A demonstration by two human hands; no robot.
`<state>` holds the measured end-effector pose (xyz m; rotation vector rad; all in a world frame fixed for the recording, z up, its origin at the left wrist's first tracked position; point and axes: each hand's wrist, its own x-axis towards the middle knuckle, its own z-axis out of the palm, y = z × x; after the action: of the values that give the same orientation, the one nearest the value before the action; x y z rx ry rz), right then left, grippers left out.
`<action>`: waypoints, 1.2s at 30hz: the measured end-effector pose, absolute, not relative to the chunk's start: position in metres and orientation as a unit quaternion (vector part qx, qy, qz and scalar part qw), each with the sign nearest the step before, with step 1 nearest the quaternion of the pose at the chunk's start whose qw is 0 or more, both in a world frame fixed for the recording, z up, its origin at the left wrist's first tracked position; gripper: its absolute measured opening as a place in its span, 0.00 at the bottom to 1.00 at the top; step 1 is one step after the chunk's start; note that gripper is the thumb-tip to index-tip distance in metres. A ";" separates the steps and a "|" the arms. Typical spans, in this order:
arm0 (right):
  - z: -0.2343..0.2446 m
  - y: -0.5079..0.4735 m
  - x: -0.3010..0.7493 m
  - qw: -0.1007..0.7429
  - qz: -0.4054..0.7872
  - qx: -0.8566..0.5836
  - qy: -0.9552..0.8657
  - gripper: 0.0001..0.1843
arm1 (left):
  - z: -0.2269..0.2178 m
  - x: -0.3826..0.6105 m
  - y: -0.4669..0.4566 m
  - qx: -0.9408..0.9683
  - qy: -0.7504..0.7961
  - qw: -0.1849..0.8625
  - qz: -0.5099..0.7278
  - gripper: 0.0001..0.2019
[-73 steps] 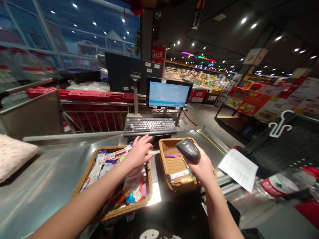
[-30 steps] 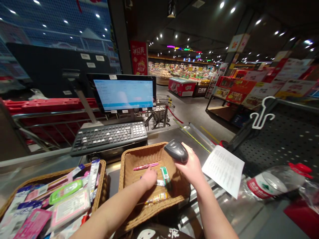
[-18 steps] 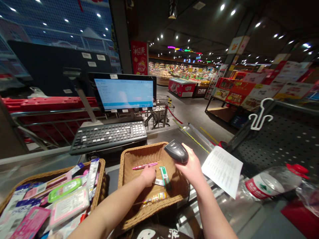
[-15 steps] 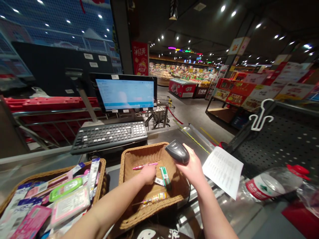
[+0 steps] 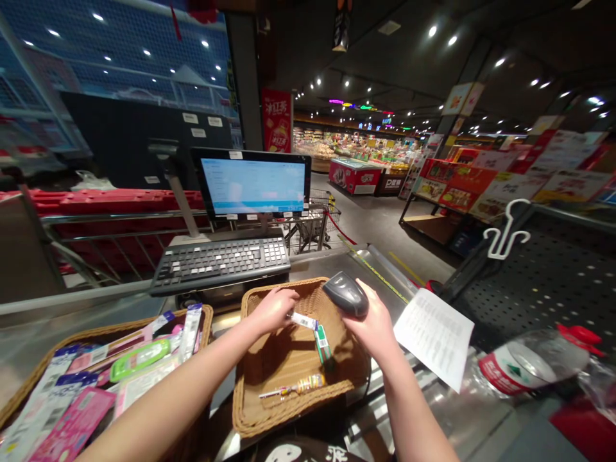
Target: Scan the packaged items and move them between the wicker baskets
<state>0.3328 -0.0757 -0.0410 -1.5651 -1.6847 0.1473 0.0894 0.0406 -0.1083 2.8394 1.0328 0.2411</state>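
Note:
My right hand [image 5: 373, 324] is wrapped round a dark barcode scanner [image 5: 345, 294], its head over the right back rim of a wicker basket [image 5: 243, 398]. Inside that basket my left hand [image 5: 276, 308] has its fingers closed on one end of a slim item with a white barcode label [image 5: 305, 320]; its exact kind is unclear. Close to the item's other end lies a green and white small pack [image 5: 322, 345]. A pen-like item with a yellow, patterned end [image 5: 303, 385] rests near the basket's front.
To the left, a second wicker basket [image 5: 208, 317] is full of packaged stationery-like goods. Behind are a keyboard [image 5: 221, 263] and a monitor [image 5: 255, 186]. On the right lie a printed sheet [image 5: 436, 337] and a plastic bottle with a red cap [image 5: 524, 366].
My left hand has moved back and slightly left in the basket, lifting the white-labelled item with it. The pink pen is now out of sight. My right hand keeps the scanner nearly in place.

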 end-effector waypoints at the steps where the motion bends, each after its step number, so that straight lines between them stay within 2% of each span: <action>1: -0.040 -0.076 0.331 0.408 0.060 -0.621 -0.666 0.28 | -0.103 0.084 0.041 0.932 0.345 0.048 0.098 0.06; 5: -0.033 -0.078 0.323 0.420 0.068 -0.622 -0.658 0.28 | -0.082 0.066 0.040 0.916 0.367 0.014 0.161 0.03; 18: -0.023 -0.085 0.293 0.439 0.028 -0.600 -0.668 0.27 | -0.029 0.024 0.034 0.868 0.399 -0.072 0.286 0.06; 24: -0.021 -0.093 0.275 0.435 0.023 -0.595 -0.675 0.27 | -0.013 0.005 0.031 0.857 0.399 -0.104 0.307 0.06; 36: -0.019 -0.109 0.230 0.418 0.042 -0.570 -0.706 0.26 | 0.002 -0.038 0.018 0.836 0.433 -0.101 0.323 0.07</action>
<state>0.2303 -0.1091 -0.0190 -1.4292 -1.7723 0.1065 -0.0379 0.0183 0.0018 2.8081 1.4536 1.0856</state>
